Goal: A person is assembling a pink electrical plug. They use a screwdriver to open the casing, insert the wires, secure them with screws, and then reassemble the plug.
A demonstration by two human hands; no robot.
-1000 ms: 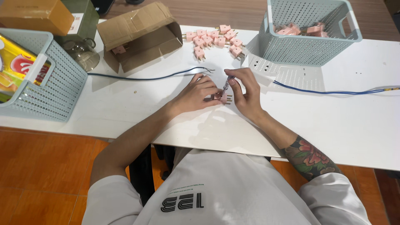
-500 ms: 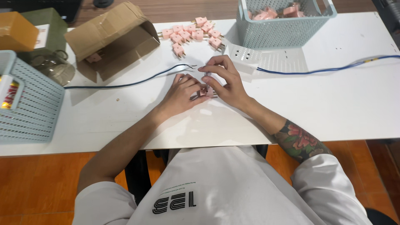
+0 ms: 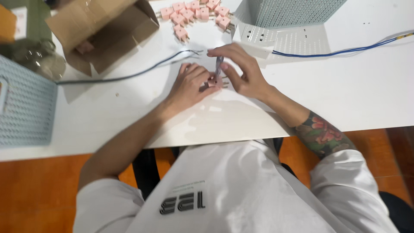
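Note:
My left hand rests on the white table and pinches a small pink plug with metal prongs. My right hand holds a thin screwdriver upright, its tip down on the pink plug. Both hands meet over the plug near the table's middle. A dark two-core cable with bare ends lies just beyond my left hand.
Several more pink plugs lie heaped at the back. A white power strip with a blue cable sits beside a grey-blue basket. An open cardboard box stands back left, another mesh basket at far left.
The view has shifted down and nearer, so the hands sit higher in the frame. Both hands stay together on the plug; the screwdriver now stands more upright.

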